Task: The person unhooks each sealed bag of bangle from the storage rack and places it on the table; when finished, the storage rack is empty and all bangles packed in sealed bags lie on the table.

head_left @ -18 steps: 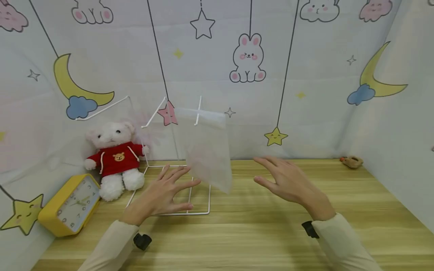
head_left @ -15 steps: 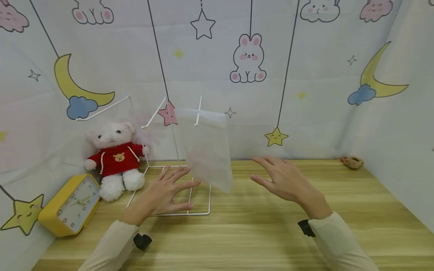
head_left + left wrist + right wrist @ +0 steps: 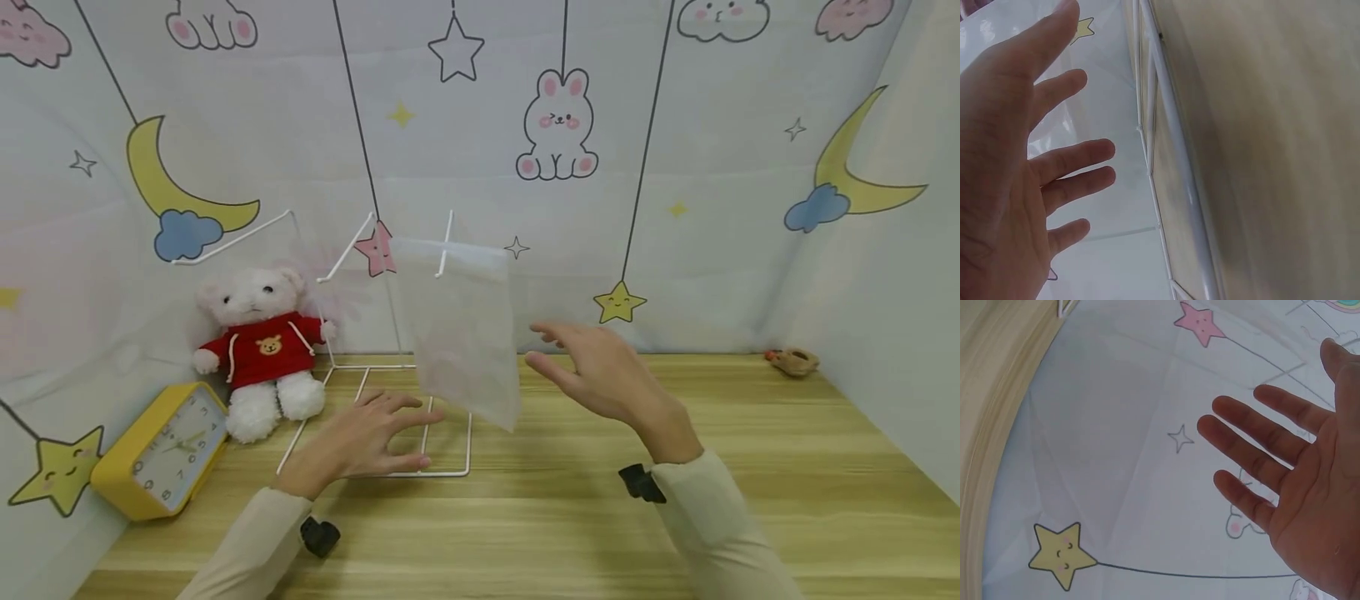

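Note:
A thin, whitish see-through bag or sheet (image 3: 465, 333) hangs from the right arm of a white wire rack (image 3: 450, 475). My left hand (image 3: 356, 446) hovers over the rack's base with its fingers spread and holds nothing. In the left wrist view, that hand (image 3: 1004, 169) has its fingers apart beside the rack's white bars (image 3: 1177, 137). To the right of the hanging sheet, my right hand (image 3: 611, 375) is raised, thumb and fingers apart, its fingertips a short way from the sheet's edge. The right wrist view has this hand (image 3: 1304, 481) holding nothing, its palm showing.
Behind the rack's left side sits a white teddy bear (image 3: 262, 350) in a red hoodie. A yellow alarm clock (image 3: 161, 450) stands at the left. At the far right back lies a small brown object (image 3: 795, 362). A patterned curtain (image 3: 480, 158) backs the wooden table (image 3: 555, 517).
My right hand has moved left and slightly up, closer to the hanging sheet. The left fingers have dipped a little. The sheet still hangs on the rack; the head view has shifted slightly.

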`<state>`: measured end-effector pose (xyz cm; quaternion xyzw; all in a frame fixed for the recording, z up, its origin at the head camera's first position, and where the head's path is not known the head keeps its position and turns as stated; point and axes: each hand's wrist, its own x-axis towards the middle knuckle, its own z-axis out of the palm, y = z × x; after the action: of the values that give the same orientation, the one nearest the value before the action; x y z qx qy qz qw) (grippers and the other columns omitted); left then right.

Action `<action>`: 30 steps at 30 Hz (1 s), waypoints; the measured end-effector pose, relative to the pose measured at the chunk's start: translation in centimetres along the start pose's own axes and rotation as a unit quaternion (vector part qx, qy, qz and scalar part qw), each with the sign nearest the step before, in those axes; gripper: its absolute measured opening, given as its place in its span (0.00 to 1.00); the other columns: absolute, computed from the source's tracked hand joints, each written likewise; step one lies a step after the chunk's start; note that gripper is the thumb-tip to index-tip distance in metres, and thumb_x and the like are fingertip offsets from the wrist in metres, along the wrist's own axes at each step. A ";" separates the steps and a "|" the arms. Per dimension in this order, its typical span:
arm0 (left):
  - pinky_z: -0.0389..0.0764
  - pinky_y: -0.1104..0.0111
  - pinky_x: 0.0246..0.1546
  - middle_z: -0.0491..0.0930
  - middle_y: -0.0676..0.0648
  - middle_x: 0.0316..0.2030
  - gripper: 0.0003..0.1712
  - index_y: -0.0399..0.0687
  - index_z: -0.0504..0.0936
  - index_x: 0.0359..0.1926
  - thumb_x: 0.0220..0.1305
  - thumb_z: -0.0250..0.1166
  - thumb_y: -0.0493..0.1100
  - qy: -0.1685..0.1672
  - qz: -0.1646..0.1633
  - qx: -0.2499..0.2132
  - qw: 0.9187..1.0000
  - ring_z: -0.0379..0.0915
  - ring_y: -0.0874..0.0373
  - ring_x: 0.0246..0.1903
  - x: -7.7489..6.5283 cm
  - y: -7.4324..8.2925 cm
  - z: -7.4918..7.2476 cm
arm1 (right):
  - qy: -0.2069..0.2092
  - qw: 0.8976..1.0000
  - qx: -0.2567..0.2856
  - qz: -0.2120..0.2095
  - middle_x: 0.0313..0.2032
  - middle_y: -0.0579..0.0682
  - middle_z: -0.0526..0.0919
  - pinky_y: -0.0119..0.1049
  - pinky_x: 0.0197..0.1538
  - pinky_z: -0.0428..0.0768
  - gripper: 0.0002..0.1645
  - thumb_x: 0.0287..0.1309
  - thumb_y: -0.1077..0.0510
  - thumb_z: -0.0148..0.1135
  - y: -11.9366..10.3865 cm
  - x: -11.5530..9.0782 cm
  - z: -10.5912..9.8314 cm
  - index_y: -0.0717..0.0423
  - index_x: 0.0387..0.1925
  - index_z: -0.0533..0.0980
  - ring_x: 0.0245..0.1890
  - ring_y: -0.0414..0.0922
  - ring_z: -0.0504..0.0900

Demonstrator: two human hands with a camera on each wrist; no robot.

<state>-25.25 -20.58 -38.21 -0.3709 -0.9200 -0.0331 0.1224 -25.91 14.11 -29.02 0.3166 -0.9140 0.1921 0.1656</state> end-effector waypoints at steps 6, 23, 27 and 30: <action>0.69 0.42 0.57 0.78 0.44 0.57 0.35 0.64 0.77 0.66 0.62 0.61 0.70 -0.031 -0.004 -0.029 0.999 0.73 0.41 0.58 0.1 0.1 0.6 | 0.011 1.000 0.022 -0.003 0.50 0.48 0.85 0.45 0.48 0.81 0.32 0.69 0.36 0.56 -1.1 0.9 0.2 0.53 0.63 0.75 0.47 0.43 0.85; 0.75 0.57 0.45 0.77 0.47 0.47 0.31 0.60 0.83 0.60 0.59 0.69 0.67 -0.048 0.035 -0.086 0.995 0.75 0.52 0.45 -0.2 0.3 0.8 | 0.062 0.995 0.083 -0.008 0.32 0.49 0.83 0.37 0.33 0.80 0.15 0.69 0.49 0.63 -0.7 2.3 4.1 0.57 0.41 0.74 0.30 0.43 0.83; 0.72 0.63 0.39 0.75 0.50 0.42 0.30 0.59 0.85 0.58 0.58 0.70 0.65 -0.052 0.039 -0.092 0.994 0.71 0.58 0.39 -0.1 0.3 0.9 | 0.070 0.994 0.088 -0.007 0.30 0.46 0.81 0.34 0.32 0.78 0.12 0.69 0.50 0.63 -0.7 2.4 4.0 0.55 0.38 0.75 0.29 0.41 0.81; 0.69 0.68 0.34 0.72 0.51 0.38 0.29 0.59 0.84 0.58 0.59 0.70 0.63 -0.066 0.033 -0.109 0.991 0.66 0.62 0.34 -0.1 0.3 0.9 | 0.077 0.993 0.094 -0.006 0.28 0.44 0.80 0.34 0.31 0.77 0.11 0.68 0.51 0.63 -0.6 2.3 4.0 0.53 0.34 0.75 0.28 0.41 0.79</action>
<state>-25.16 -20.28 -39.13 -0.4132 -0.9043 -0.1050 0.0208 -27.99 10.69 -31.41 0.3201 -0.8746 0.3003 0.2060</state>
